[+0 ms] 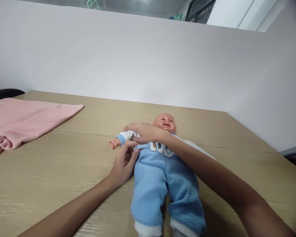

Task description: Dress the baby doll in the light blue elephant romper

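A baby doll (pixel 165 122) lies on its back on the table, its head away from me. It wears fuzzy light-blue trousers (pixel 150 191) with an animal face on the bib and white cuffs. My left hand (pixel 125 161) pinches the light-blue trim (pixel 144 146) at the bib's left side between thumb and fingers. Across the doll's chest reaches my right hand (pixel 146 132), its fingers curled over the upper part of the white sleeve (pixel 128 134). The doll's small hand (pixel 113 143) sticks out to the left from a blue cuff. My right forearm covers part of the bib.
A pink cloth (pixel 32 118) with a bunched corner lies on the left of the wooden table (pixel 88 184). White fabric (pixel 198 148) spreads out at the doll's right side. Behind the table stands a white partition (pixel 128 59). Dark objects show at both table sides.
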Motion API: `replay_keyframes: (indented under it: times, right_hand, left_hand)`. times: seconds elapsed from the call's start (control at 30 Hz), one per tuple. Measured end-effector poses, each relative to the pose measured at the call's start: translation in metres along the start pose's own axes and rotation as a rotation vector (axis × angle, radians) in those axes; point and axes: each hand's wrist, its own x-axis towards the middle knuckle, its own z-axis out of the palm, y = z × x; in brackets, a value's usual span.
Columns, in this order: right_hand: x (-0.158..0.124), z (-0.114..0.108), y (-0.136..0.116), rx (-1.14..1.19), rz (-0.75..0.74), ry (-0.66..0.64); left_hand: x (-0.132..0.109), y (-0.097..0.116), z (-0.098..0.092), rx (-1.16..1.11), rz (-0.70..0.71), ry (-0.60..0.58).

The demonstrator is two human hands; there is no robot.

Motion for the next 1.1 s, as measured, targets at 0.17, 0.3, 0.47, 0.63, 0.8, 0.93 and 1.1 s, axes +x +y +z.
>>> replay_keyframes:
  times: [0.17,0.3,0.47,0.63,0.8,0.93,1.1]
  right_hand:
    - [-0.034,-0.015,0.003,0.209,0.0,0.317]
    - [-0.047,-0.014,0.005,0.285,-0.027,0.29]
    - [-0.048,-0.007,0.003,0.287,-0.094,0.228]
    - [-0.049,-0.005,0.007,0.358,-0.041,0.168]
    - [-0.05,-0.015,0.005,0.425,0.028,0.094]
    - [-0.059,-0.02,-0.024,0.413,0.25,0.157]
    - [-0.075,0.004,-0.076,0.042,0.497,0.415]
  left_hand:
    - [-0.006,-0.004,-0.005,0.036,0.147,-0.004]
    - [-0.015,-0.008,-0.006,0.032,0.318,0.118]
    - [-0.011,0.0,-0.002,-0.046,0.224,0.27]
    - [0.017,0.016,-0.006,-0.468,-0.327,0.184]
    - [0.033,0.008,-0.013,-0.394,-0.357,0.167]
    - [0.034,-0.005,-0.018,-0.446,-0.385,0.071]
    - [0.039,-0.009,-0.018,-0.499,-0.491,-0.002]
